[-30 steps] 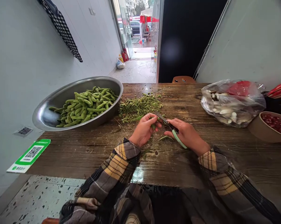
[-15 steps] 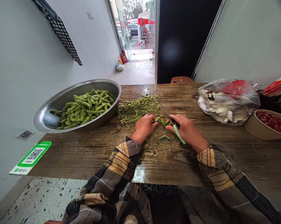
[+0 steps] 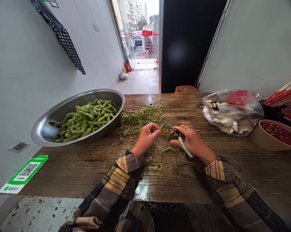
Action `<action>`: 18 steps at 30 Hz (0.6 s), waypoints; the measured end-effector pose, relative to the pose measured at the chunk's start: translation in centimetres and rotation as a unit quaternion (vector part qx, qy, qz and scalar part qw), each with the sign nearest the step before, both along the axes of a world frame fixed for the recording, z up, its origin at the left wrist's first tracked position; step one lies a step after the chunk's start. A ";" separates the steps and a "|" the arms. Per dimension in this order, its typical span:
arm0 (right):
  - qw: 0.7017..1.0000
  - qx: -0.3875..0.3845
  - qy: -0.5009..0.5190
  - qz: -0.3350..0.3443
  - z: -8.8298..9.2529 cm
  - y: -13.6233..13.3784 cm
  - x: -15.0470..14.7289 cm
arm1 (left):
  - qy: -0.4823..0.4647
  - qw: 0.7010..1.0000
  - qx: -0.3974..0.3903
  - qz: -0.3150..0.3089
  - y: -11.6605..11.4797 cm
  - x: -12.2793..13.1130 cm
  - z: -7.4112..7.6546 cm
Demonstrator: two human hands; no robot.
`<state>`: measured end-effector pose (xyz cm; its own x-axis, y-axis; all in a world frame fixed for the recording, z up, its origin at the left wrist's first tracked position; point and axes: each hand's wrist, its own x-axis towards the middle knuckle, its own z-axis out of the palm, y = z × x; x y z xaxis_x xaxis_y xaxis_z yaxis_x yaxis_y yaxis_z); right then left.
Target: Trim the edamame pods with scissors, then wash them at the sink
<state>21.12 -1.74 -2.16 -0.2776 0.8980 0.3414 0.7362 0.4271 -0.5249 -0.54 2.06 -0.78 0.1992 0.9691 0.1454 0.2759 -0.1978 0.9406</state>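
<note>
My left hand [image 3: 145, 138] pinches a green edamame pod [image 3: 161, 126] just above the wooden table [image 3: 92, 161]. My right hand [image 3: 192, 141] grips green-handled scissors [image 3: 179, 137], their dark blades pointing at the pod's tip. Two or three loose pods [image 3: 169, 149] lie between and below my hands. A heap of cut pod ends [image 3: 141, 116] sits just beyond my left hand. Left of it, a large steel bowl [image 3: 53, 111] holds several trimmed pods.
A clear plastic bag of mushrooms [image 3: 232, 111] lies at the right. A brown bowl of red fruit [image 3: 273, 133] stands beside it, with red sticks above. A green QR sticker [image 3: 22, 174] is on the left wall. An open doorway lies beyond the table.
My left hand dipped to the loose pods on the table and came back up holding one. The scissors stayed in my right hand and now meet the pod's end.
</note>
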 end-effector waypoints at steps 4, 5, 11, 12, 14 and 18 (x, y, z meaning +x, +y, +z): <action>1.000 -0.015 -0.002 0.010 0.1 -0.1 0.0 | -0.007 1.000 0.006 -0.016 -0.5 0.4 0.4; 1.000 -0.017 -0.003 0.011 0.2 -0.1 -0.1 | -0.006 1.000 0.008 -0.022 -0.5 0.5 0.5; 0.999 -0.002 0.020 0.028 0.1 -0.1 -0.1 | 0.006 0.999 0.028 -0.031 -0.9 0.8 0.9; 0.999 0.000 0.023 0.033 0.1 -0.1 -0.1 | 0.007 0.999 0.027 -0.032 -0.9 0.8 1.0; 0.999 0.000 0.019 0.036 0.1 -0.2 -0.2 | 0.010 0.999 0.026 -0.036 -1.0 0.8 1.0; 0.999 -0.014 -0.023 0.042 0.2 -0.5 -0.4 | 0.012 0.998 0.027 -0.059 -0.9 0.7 0.8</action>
